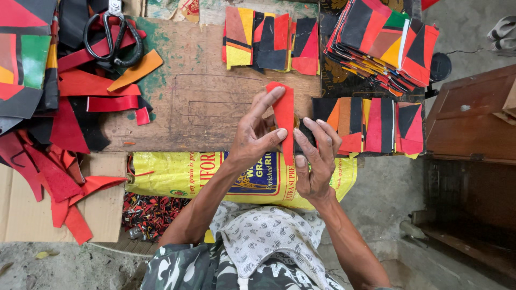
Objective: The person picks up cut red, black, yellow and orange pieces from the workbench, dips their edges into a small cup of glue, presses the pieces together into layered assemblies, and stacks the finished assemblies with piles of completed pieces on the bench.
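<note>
My left hand (257, 134) pinches a narrow red strip of leather-like material (284, 115), held upright over the wooden board (204, 96). The forefinger rests on the strip's top end and the thumb presses near its lower half. My right hand (316, 156) closes around a small dark piece (306, 131) pressed against the strip's right edge; most of that piece is hidden by the fingers. Both hands hover above a yellow printed sack (183, 174) at the board's near edge.
Black-handled scissors (114, 35) lie on red and black offcuts (64, 107) at the left. Patchwork squares lie in a row (271, 40) at the back, a row (376, 124) beside my right hand, and a stack (384, 43) at back right. A brown wooden cabinet (473, 115) stands right.
</note>
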